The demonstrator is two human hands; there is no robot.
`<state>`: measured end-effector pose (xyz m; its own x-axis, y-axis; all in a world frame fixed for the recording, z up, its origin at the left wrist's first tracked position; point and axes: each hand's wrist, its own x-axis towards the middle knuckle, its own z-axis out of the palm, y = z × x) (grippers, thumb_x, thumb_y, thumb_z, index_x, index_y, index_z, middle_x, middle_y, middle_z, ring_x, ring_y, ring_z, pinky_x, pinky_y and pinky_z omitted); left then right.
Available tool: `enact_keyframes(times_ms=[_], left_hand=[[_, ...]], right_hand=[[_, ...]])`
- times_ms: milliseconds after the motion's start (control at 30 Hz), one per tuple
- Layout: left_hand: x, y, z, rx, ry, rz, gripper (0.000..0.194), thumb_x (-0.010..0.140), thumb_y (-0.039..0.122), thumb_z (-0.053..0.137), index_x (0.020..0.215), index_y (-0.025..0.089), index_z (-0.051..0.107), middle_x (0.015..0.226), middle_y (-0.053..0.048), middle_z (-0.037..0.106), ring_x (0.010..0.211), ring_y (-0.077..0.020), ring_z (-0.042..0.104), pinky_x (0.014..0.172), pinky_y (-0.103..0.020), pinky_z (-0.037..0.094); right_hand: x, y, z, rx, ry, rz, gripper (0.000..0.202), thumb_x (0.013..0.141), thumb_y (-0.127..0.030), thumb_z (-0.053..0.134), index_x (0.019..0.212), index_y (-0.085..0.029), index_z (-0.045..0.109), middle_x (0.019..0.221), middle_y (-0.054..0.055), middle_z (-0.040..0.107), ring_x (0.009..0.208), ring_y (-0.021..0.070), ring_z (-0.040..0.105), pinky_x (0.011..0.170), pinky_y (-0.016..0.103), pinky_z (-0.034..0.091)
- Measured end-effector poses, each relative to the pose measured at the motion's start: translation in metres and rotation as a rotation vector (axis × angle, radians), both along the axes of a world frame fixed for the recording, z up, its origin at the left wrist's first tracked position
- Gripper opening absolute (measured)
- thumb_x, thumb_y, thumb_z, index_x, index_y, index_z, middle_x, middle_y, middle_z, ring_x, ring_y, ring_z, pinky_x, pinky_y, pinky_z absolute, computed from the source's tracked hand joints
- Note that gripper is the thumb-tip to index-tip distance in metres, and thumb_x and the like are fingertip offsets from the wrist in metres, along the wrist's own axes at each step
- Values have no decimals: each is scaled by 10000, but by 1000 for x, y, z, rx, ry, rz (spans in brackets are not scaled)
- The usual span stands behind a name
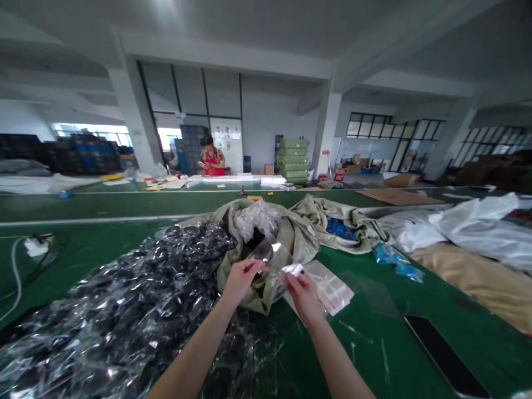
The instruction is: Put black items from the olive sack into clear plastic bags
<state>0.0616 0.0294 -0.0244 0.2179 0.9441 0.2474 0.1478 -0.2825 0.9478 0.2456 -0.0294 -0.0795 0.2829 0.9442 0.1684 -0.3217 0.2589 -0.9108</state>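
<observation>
My left hand [243,278] is closed in a pinch on a clear, shiny plastic piece [270,250]; whether it is film or a stiff sheet I cannot tell. To its right, my right hand [306,296] pinches a crumpled clear plastic bag [292,270]. Beneath and beside that hand lies a stack of flat clear bags [332,291]. Behind both hands, an open olive sack [297,235] holds crumpled clear plastic [257,219]. A big heap of dark items in clear wrapping [137,310] spreads on the left.
A phone [444,354] lies on the green table [382,343] at right. Beyond are another sack [324,210] with blue packets [341,228], loose blue packets [399,261] and white sacking [477,221]. A power strip [36,245] sits left. Across the tables stands a person in a red apron [214,160].
</observation>
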Motion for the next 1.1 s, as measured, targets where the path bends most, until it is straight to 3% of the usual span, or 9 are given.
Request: enact_keyframes(times_ms=[133, 200, 300, 433, 600, 800, 933, 1033, 1100], left_hand=[[-17, -2, 4, -124, -160, 7, 487, 724, 598, 656, 898, 159, 774, 616, -39, 693, 344, -60, 322, 360, -229, 205], [-24, -2, 6, -142, -184, 6, 463, 702, 581, 692, 884, 164, 777, 590, -25, 679, 342, -45, 277, 365, -220, 172], [-30, -3, 7, -109, -156, 35, 378, 692, 529, 726, 800, 171, 782, 657, -42, 714, 412, -80, 438, 399, -217, 282], [-30, -2, 5, -85, -150, 45, 311, 695, 480, 733, 767, 182, 778, 772, -75, 754, 652, -181, 648, 561, -260, 469], [-28, -3, 0, -123, -90, 71, 327, 685, 499, 722, 671, 173, 742, 667, -68, 725, 567, -167, 613, 498, -251, 421], [-30, -8, -1, -102, -95, 125, 432, 674, 564, 716, 613, 139, 670, 546, -31, 648, 432, -96, 456, 430, -213, 284], [-32, -10, 2, -91, -143, 154, 491, 655, 616, 714, 580, 141, 612, 491, 6, 575, 407, -71, 384, 408, -202, 224], [-33, -11, 4, -101, -184, 181, 537, 629, 668, 703, 560, 152, 571, 450, 31, 511, 385, -63, 343, 389, -203, 198], [-33, -11, 4, -115, -198, 187, 551, 624, 684, 697, 555, 158, 548, 440, 41, 484, 374, -57, 323, 380, -203, 186]], right_hand=[[-6, 1, 18, 6, -128, 0, 276, 719, -460, 754, 776, -190, 733, 761, 37, 721, 739, 204, 646, 765, 340, 493], [-8, -3, 26, 0, -202, -12, 289, 716, -479, 749, 729, -190, 726, 733, 31, 709, 720, 202, 631, 746, 326, 478], [-9, -9, 34, -9, -240, -4, 304, 710, -499, 747, 697, -196, 721, 724, 33, 705, 733, 212, 629, 754, 325, 471], [-8, -12, 31, -11, -213, 7, 306, 705, -501, 755, 679, -200, 704, 706, 30, 696, 706, 203, 620, 740, 323, 471], [-5, -17, 27, 4, -209, 44, 318, 716, -498, 754, 742, -184, 711, 751, 51, 707, 723, 215, 636, 726, 336, 493], [0, -20, 32, 78, -172, 51, 409, 782, -414, 712, 1122, -206, 619, 949, 74, 711, 850, 221, 668, 742, 345, 538], [1, -18, 29, 218, -478, -71, 581, 808, -233, 626, 1360, -257, 445, 1221, 108, 620, 1009, 226, 647, 825, 389, 558], [-2, -18, 28, 357, -882, -188, 707, 784, -134, 592, 1444, -275, 380, 1481, 121, 412, 1333, 283, 438, 1022, 488, 460], [-6, -19, 30, 441, -1071, -228, 658, 801, -138, 605, 1421, -275, 432, 1502, 112, 392, 1398, 297, 346, 1105, 541, 360]])
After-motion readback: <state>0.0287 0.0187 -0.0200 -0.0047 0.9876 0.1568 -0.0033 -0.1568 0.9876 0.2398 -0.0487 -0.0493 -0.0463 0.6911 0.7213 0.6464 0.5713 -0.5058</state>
